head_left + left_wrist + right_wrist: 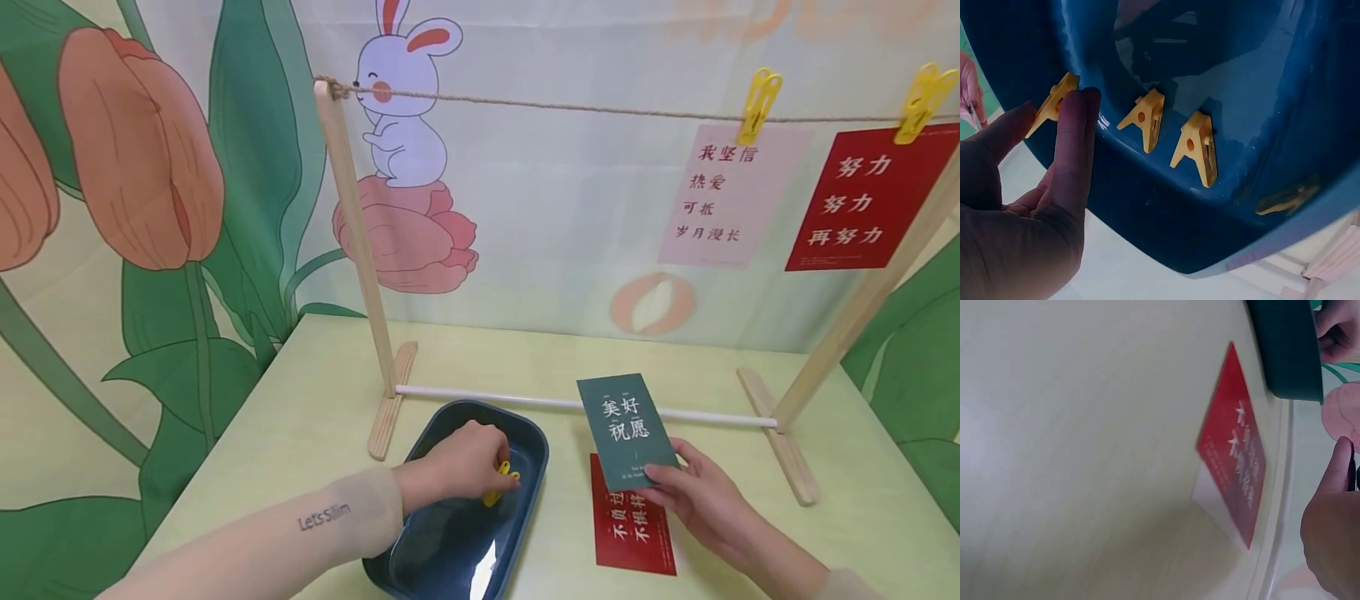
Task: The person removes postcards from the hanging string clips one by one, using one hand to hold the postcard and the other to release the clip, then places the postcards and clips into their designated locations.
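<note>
Hands stand apart in the head view. The left hand (461,462) reaches down into a dark blue tray (438,542), its thumb and fingers pinching a yellow clip (495,492). Well to its right, the right hand (697,496) grips a dark green card (626,425) by the lower right corner, the thumb lying on the printed face. Just beneath that card, and partly covered by it, a red card (633,537) lies on the desk (300,417). Beyond both hands, a white rod (487,397) runs between the feet of a wooden frame (352,217). Higher up, a twine line (525,102) stretches across; ahead of the right hand, a pink card (723,200) and another red card (855,208) hang from it by yellow clips.

In the left wrist view, the left hand's grip shows plainly: the pinched clip sits between thumb and fingers, over the tray wall. Two loose clips (1193,150) lie in the tray, just beside the fingertips.

In the right wrist view, the right hand is cut off at the picture's edge, and only a dark sliver of what it holds shows. Near it lies the red card, with a pale patch along one edge. Farther off, part of the left hand shows by the tray.
</note>
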### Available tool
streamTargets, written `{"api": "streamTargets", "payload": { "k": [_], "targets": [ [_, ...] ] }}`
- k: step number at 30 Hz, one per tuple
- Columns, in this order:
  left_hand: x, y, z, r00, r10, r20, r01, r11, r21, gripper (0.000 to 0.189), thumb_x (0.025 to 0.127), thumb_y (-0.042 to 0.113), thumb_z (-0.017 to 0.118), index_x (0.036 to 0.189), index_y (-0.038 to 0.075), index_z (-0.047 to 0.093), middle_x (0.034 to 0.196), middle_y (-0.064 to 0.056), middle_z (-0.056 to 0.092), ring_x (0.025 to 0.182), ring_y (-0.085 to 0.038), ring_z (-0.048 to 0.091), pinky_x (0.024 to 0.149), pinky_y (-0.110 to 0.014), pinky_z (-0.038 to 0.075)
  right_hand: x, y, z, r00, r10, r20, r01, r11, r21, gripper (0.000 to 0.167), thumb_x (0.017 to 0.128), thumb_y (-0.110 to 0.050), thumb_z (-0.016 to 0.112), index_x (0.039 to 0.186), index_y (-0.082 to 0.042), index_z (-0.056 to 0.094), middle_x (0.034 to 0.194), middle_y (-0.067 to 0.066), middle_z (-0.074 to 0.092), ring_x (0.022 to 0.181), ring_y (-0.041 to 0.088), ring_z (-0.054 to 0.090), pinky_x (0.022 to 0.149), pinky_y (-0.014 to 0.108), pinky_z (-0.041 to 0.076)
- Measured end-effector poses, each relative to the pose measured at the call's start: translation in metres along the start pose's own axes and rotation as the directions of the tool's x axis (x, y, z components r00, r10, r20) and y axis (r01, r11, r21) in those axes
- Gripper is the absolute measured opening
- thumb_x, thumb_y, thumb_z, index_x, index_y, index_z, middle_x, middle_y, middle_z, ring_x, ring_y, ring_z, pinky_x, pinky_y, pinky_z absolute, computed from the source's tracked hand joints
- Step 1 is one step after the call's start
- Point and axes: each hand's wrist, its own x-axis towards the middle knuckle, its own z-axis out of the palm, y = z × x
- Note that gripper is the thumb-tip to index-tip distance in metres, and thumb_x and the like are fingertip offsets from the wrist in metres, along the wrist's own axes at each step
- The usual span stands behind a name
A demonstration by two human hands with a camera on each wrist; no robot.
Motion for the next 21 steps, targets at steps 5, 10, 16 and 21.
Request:
{"api": "streamTargets", "payload": {
  "k": [5,10,16,21],
  "targets": [
    [0.001,0.002,0.004,1.0,-0.005,0.004,0.005,1.0,0.029,0.028,0.089,0.023,0.088,0.073,0.007,0.072,0.059,0.004,0.06,0.05,-0.007,0.055,0.05,-0.02,0.047,-0.006,0.009,-0.009,0.999,0.034,0.002,-0.033,0.997,-0.068,0.065,0.106,-0.006,0.064,0.155,0.007,0.023,0.121,0.01,0.072,0.107,0.02,0.076,0.095,0.033,0.059],
    [0.004,0.004,0.008,0.999,-0.026,0.025,0.025,0.998,0.062,0.031,0.089,0.025,0.089,0.07,0.009,0.071,0.057,0.005,0.059,0.048,-0.006,0.056,0.049,-0.02,0.047,-0.011,0.018,-0.021,0.999,0.031,0.025,-0.027,0.989,-0.143,0.066,0.103,-0.004,0.069,0.149,0.012,0.024,0.119,0.014,0.071,0.104,0.02,0.074,0.094,0.036,0.06],
    [0.005,0.005,0.011,0.999,-0.042,0.027,0.039,0.994,0.104,0.03,0.088,0.025,0.09,0.073,0.007,0.071,0.059,0.003,0.062,0.05,-0.007,0.057,0.05,-0.022,0.048,-0.017,0.027,-0.031,0.997,0.071,0.027,-0.064,0.977,-0.205,0.07,0.101,-0.003,0.071,0.15,0.014,0.024,0.118,0.013,0.074,0.103,0.019,0.075,0.093,0.036,0.061],
    [0.007,0.005,0.013,0.999,-0.048,0.016,0.046,0.99,0.135,0.031,0.087,0.025,0.091,0.072,0.007,0.069,0.06,0.002,0.061,0.051,-0.008,0.058,0.05,-0.023,0.049,-0.022,0.031,-0.035,0.995,0.097,0.009,-0.091,0.966,-0.243,0.068,0.101,-0.002,0.072,0.148,0.017,0.026,0.119,0.016,0.074,0.102,0.018,0.075,0.092,0.035,0.061]
  ]
}}
